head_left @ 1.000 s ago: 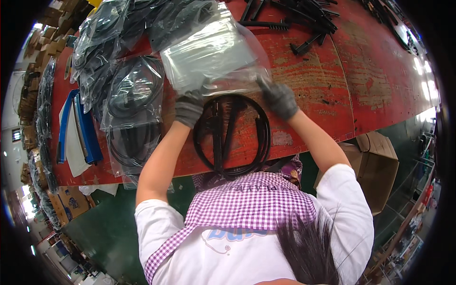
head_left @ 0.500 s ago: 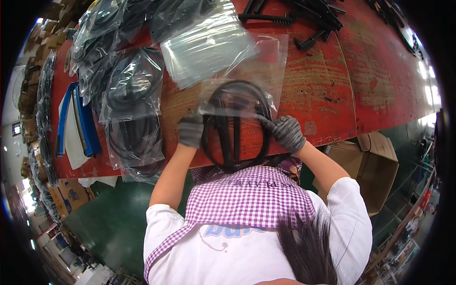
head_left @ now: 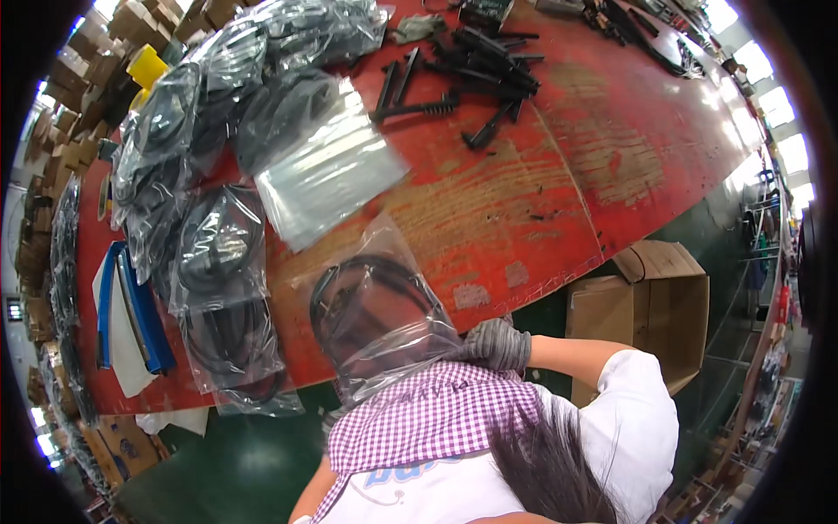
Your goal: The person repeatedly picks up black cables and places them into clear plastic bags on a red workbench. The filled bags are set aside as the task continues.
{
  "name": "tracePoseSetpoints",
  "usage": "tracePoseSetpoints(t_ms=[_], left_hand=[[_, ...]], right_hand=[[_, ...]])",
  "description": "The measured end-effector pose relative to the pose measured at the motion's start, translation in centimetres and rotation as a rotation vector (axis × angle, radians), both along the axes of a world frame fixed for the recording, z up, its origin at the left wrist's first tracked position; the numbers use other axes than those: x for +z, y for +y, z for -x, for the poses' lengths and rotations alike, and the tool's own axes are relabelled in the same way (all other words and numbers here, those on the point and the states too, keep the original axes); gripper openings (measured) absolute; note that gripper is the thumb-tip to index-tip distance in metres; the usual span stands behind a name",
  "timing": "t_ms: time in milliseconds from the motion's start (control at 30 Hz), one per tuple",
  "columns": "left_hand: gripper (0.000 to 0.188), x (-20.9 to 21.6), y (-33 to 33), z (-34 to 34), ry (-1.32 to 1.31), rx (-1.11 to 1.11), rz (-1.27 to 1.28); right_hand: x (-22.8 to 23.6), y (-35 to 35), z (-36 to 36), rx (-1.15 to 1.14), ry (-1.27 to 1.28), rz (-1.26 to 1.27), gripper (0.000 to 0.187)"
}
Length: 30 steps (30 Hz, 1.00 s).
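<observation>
A clear plastic bag lies at the table's near edge, its lower part hanging toward my apron. Inside it is a coiled black cable, with the other dark parts blurred behind the film. My right hand, in a grey knit glove, is closed at the bag's near right corner, its fingertips partly hidden. Of my left hand only a sliver of grey glove shows beside the bag's lower left corner; apron and bag cover its fingers.
Flat clear bags lie stacked beyond. Filled bags of black cable stand to the left, near a blue holder. Black plastic parts are piled at the far side. An open cardboard box sits below the table's right edge.
The bag with the cable has come closer to my body. My left hand has dropped from the bag's left side to its lower corner, mostly out of sight. The view has shifted too.
</observation>
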State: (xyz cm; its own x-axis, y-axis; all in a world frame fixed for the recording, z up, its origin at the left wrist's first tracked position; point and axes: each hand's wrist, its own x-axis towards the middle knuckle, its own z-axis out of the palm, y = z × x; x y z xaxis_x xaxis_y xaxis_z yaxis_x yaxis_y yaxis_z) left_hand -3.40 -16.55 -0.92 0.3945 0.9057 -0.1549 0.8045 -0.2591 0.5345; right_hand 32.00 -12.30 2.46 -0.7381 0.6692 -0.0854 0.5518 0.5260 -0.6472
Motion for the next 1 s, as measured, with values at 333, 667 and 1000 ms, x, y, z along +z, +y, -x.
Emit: tracePoseSetpoints(t_ms=[333,667,1000], left_hand=[[0.019,27.5,7.2,1.6,-0.77,0.341,-0.207],[0.01,25.0,9.5,3.6,-0.461,0.366,-0.183],[0.015,24.7,14.1,13.2,-0.363,0.781,-1.018]], right_hand=[[25.4,10.0,0.7,-0.206,0.335,-0.579,0.032],[26.7,14.3,4.4,-0.05,0.031,-0.503,0.017],[23.4,26.6,21.3,-0.32,0.531,-0.468,0.017]])
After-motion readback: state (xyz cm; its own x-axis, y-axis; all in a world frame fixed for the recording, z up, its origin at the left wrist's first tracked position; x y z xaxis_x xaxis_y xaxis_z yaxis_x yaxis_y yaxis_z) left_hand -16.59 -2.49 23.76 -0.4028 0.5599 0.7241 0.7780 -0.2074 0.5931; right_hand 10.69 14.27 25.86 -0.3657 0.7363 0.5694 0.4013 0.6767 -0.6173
